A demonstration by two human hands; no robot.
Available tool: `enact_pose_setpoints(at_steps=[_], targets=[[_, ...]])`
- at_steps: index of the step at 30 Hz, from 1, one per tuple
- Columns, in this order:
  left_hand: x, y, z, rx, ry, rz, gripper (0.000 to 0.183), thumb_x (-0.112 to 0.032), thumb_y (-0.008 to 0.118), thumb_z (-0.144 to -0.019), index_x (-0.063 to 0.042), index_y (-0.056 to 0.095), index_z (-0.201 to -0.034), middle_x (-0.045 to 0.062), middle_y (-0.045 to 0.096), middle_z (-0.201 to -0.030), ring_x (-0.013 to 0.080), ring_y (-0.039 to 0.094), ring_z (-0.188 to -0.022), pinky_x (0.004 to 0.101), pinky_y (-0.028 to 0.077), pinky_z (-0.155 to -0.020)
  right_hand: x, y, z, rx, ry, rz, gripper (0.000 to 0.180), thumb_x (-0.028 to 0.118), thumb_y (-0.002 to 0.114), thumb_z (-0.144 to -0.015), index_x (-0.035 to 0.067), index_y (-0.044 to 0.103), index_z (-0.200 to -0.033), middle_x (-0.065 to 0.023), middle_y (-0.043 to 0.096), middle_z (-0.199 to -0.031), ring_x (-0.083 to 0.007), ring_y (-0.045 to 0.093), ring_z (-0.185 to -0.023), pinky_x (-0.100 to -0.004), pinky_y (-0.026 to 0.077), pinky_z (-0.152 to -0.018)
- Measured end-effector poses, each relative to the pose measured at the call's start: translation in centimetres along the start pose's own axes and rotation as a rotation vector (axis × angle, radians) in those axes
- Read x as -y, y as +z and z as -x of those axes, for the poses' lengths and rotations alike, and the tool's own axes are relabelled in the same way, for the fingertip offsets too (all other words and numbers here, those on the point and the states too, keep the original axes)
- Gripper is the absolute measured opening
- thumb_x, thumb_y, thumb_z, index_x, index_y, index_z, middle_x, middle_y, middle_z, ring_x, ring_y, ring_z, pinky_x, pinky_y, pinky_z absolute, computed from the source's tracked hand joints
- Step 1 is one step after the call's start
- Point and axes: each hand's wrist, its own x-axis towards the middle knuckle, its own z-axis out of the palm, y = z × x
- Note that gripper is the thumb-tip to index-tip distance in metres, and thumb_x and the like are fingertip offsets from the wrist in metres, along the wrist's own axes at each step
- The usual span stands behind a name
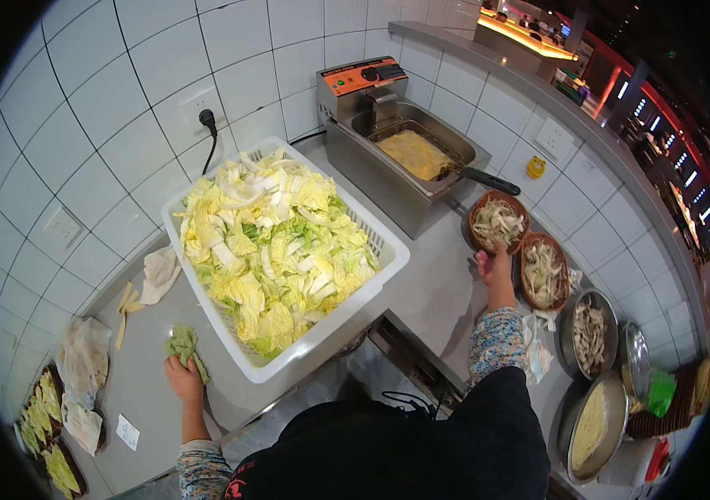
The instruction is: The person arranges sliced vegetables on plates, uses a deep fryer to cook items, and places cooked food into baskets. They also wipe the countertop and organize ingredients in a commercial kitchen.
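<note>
My left hand (183,375) is closed over a crumpled green cloth (186,347) on the grey counter at the left. My right hand (493,265) reaches to the near edge of a brown basket (468,226) holding shredded pale food (497,220); whether the fingers grip it cannot be told. A second brown basket (566,275) with similar food stands beside my right wrist. Between my hands, a white plastic basket (402,253) is heaped with cut napa cabbage (286,244). Behind it stands an electric fryer (373,181), its wire basket in foamy oil (414,153).
The fryer basket's black handle (491,180) juts over the counter near my right hand. Metal bowls of sliced mushrooms (589,337) and noodles (591,425) stand at the right. Plastic bags (83,356), a white cloth (159,274) and a paper slip (128,432) lie left. Tiled walls bound the counter.
</note>
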Motion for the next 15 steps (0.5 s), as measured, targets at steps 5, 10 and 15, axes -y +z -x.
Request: enact_pose_setpoints(at_steps=[5, 10, 15], targets=[[-1.0, 0.0, 0.1, 0.069, -0.096, -0.073, 0.028, -0.018, 0.060, -0.080, -0.002, 0.049, -0.100, 0.016, 0.049, -0.101, 0.0368, 0.049, -0.093, 0.0432, 0.042, -0.079, 1.4, 0.8, -1.0, -0.170, -0.084, 0.140, 0.039, 0.040, 0.044, -0.091, 0.004, 0.051, -0.105, -0.0089, 0.059, -0.065, -0.0161, 0.056, -0.050, -0.0252, 0.042, -0.037], [-1.3, -0.2, -2.0, 0.119, -0.183, -0.059, 0.029, -0.022, 0.059, -0.081, -0.002, 0.051, -0.101, 0.016, 0.049, -0.103, 0.0372, 0.051, -0.093, 0.0429, 0.044, -0.077, -0.1, -0.5, -0.2, -0.215, -0.208, 0.165, 0.031, 0.031, 0.042, -0.092, 0.004, 0.053, -0.101, -0.0107, 0.060, -0.067, -0.0168, 0.054, -0.049, -0.0269, 0.042, -0.040], [1.4, -0.3, -3.7, 0.150, -0.284, -0.004, 0.033, -0.022, 0.061, -0.079, -0.002, 0.052, -0.104, 0.018, 0.051, -0.106, 0.0367, 0.053, -0.094, 0.0419, 0.045, -0.079, -3.2, -3.6, 6.6, 0.004, -0.270, 0.196, 0.028, 0.025, 0.049, -0.087, 0.004, 0.049, -0.106, -0.0107, 0.061, -0.076, -0.0199, 0.057, -0.052, -0.0297, 0.043, -0.041]])
